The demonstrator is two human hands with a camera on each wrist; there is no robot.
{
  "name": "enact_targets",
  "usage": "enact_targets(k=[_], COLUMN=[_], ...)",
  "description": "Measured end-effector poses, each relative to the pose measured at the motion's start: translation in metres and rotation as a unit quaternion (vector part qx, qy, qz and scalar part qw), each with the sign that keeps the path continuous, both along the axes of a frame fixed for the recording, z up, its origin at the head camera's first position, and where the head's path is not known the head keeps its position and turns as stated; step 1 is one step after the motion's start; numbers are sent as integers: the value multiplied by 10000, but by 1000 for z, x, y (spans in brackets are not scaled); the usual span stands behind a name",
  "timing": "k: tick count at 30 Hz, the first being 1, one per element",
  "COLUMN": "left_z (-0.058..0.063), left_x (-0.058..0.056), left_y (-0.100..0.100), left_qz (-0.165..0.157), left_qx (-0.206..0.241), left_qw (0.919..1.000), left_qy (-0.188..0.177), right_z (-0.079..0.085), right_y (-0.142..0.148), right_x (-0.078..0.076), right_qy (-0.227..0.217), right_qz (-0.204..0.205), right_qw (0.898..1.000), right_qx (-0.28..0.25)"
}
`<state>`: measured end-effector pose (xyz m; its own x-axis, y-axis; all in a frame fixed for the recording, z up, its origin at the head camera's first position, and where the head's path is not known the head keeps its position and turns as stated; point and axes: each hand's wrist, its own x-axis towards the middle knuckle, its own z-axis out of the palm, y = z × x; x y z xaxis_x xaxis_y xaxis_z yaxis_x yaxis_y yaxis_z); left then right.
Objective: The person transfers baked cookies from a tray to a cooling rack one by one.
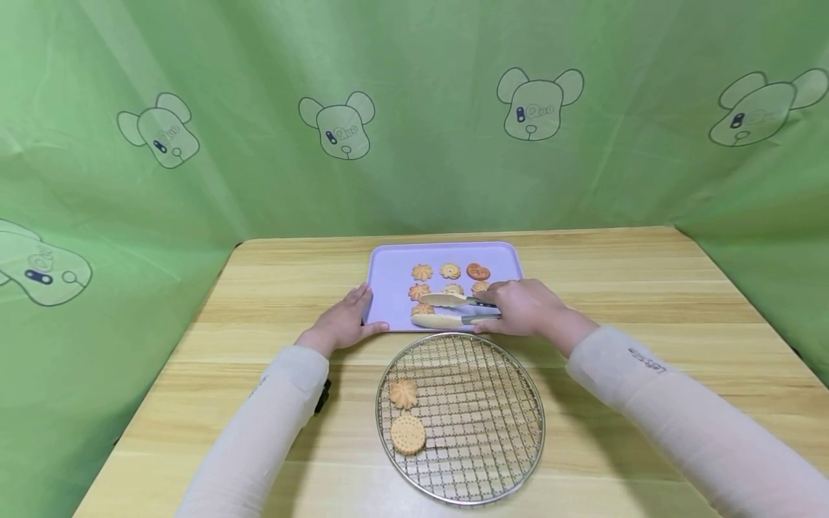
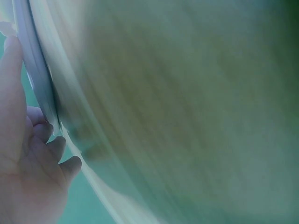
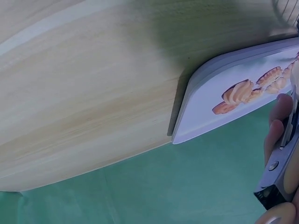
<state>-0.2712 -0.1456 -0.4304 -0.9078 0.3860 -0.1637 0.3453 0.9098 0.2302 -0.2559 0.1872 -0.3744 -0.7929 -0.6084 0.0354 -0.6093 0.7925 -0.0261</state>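
My right hand grips metal kitchen tongs with beige tips. Their two arms stand apart over the front of a lilac tray, and the tips lie about a flower-shaped cookie in the front left of the rows. Whether they touch it cannot be told. Other cookies lie behind it, among them a brown heart-shaped one. At the tray's front left corner rests my left hand, fingers along the side and thumb at the front rim.
A round wire cooling rack stands on the wooden table just in front of the tray. On its left side lie a flower-shaped cookie and a round dotted cookie. Green cloth hangs behind the table.
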Motion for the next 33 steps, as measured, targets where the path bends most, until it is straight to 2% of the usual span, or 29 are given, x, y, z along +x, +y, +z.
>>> enact_targets(k=[16,33], left_z=[1,1], left_x=[1,2], left_y=[1,1], left_qz=[21,9], left_qx=[14,100], left_qw=[10000,9999], left_qy=[-27,-14], right_z=[-2,-4], right_y=[11,31], right_x=[6,18], right_qy=[253,707], right_qz=[85,530], right_qw=[9991,9940], right_qx=[-339,-646])
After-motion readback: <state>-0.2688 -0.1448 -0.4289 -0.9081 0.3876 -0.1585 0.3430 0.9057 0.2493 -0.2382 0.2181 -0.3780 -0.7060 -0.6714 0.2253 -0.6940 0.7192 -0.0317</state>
